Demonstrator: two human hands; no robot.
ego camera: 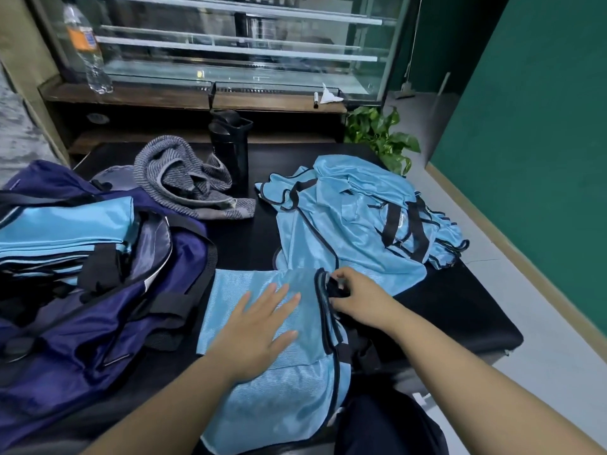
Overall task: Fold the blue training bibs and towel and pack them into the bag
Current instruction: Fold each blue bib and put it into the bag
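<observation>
- Head view: your left hand [259, 326] lies flat, fingers straight and spread, on the bib [262, 372] at the near table edge; judged to pin the cloth so the fold stays square.
- Your right hand [353, 297] pinches the bib's dark-trimmed right edge, fingers curled round the strap; likely to bring that side over.
- Unfolded bibs [354, 218] lie heaped far right, apart from the working bib.
- The bag [82, 323] sits open at left, just beside the bib, with folded bibs [62, 231] already stacked inside.
- The towel [184, 178] lies crumpled far left, against the bag, not yet folded.
- A dark bottle [230, 146] stands behind the towel.
</observation>
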